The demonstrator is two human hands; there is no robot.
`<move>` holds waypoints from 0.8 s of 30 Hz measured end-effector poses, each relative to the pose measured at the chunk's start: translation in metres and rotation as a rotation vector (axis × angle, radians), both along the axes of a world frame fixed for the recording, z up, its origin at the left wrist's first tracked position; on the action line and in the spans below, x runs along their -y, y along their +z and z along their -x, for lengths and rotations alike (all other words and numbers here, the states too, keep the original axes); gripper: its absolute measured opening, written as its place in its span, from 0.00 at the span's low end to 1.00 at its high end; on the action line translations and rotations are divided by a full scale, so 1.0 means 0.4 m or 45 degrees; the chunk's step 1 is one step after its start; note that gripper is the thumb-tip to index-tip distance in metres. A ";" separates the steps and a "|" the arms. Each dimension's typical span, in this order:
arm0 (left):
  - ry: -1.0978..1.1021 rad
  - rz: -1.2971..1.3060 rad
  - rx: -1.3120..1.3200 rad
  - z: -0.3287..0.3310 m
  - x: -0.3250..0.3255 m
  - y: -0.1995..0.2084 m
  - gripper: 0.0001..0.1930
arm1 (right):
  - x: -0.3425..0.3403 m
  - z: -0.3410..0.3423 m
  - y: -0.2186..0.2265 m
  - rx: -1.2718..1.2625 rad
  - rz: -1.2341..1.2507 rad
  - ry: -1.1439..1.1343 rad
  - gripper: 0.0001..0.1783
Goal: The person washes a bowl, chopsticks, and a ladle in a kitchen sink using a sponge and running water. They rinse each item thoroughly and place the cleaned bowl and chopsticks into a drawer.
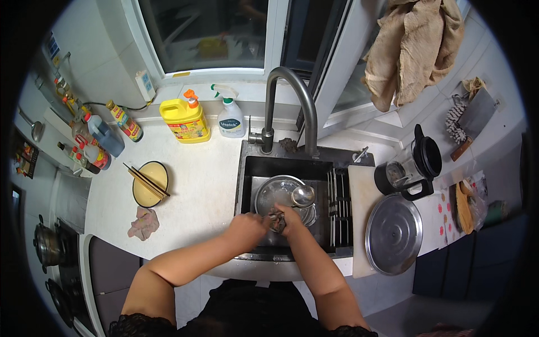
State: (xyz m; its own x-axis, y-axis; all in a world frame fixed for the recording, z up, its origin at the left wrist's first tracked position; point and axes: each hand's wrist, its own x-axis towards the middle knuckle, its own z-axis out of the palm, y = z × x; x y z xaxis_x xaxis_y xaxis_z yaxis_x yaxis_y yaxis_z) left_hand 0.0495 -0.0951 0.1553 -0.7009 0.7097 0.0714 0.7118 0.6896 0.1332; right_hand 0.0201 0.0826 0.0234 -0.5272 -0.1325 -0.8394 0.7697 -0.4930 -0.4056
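Over the black sink [242, 188], my left hand [247, 231] is closed around what looks like the handle end of a metal ladle. The ladle's round shiny bowl [303, 195] points up and to the right; most of its handle is hidden by my hands. My right hand [291, 219] is closed on a dark, crumpled scrubbing cloth [276, 219], pressed against the handle close to my left fist. Below them stands a round metal basin [261, 194] with cloudy water inside. Another shiny rim shows partly under the ladle bowl.
A curved faucet [306, 101] arches over the sink, with a rack [339, 208] along its right side. A large lid [394, 235] and a glass jug [401, 168] stand right. On the left are a bowl [161, 174] with chopsticks, a rag [143, 223], a yellow jug [184, 122] and several bottles.
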 end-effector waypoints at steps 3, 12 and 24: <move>-0.020 -0.429 0.590 0.162 -0.021 0.070 0.17 | -0.014 0.033 -0.035 0.055 0.290 -0.255 0.15; 0.413 0.550 -0.362 0.605 0.034 -0.093 0.24 | -0.106 0.084 -0.020 0.132 0.311 -0.617 0.15; 0.587 -0.281 0.232 0.506 -0.045 -0.067 0.21 | -0.095 0.126 -0.039 0.296 0.393 -0.795 0.14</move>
State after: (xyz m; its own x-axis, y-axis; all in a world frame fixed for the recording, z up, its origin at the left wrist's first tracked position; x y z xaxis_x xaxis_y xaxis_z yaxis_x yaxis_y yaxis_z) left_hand -0.1529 -0.0772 0.1284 -0.9510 0.3075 0.0323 0.2939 0.8666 0.4033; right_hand -0.0304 0.1208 0.0077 -0.3947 -0.1138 -0.9117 0.3570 -0.9333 -0.0380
